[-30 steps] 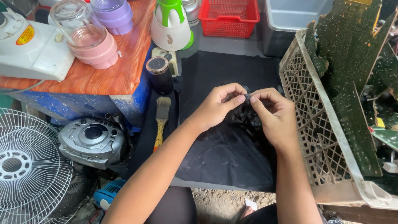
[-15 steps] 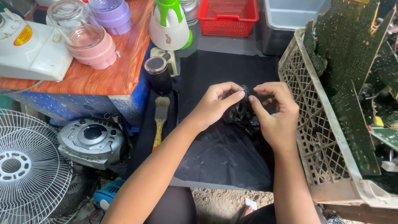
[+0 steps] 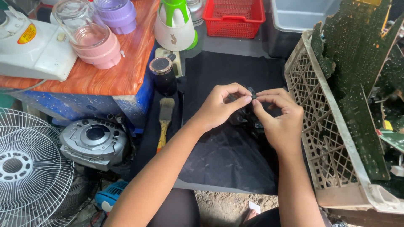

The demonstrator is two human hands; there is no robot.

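My left hand (image 3: 219, 107) and my right hand (image 3: 280, 117) meet over a black cloth (image 3: 227, 147) spread on the ground. Between the fingertips of both hands I pinch a small black part (image 3: 251, 93); more of the dark object (image 3: 246, 117) lies under my palms and is mostly hidden. Both hands are closed on it, thumbs and forefingers touching at the top.
A paintbrush (image 3: 165, 120) lies left of the cloth beside a dark jar (image 3: 163, 75). A cream lattice crate (image 3: 332, 138) with green circuit boards (image 3: 357, 80) stands at the right. A wooden table (image 3: 122, 71) holds blender jars and a white appliance. A fan grille (image 3: 29, 168), a silver player (image 3: 94, 141) and a red basket (image 3: 233, 17) are around.
Both hands have shifted slightly on the black part, fingertips coming together at its top. Nothing else has moved.
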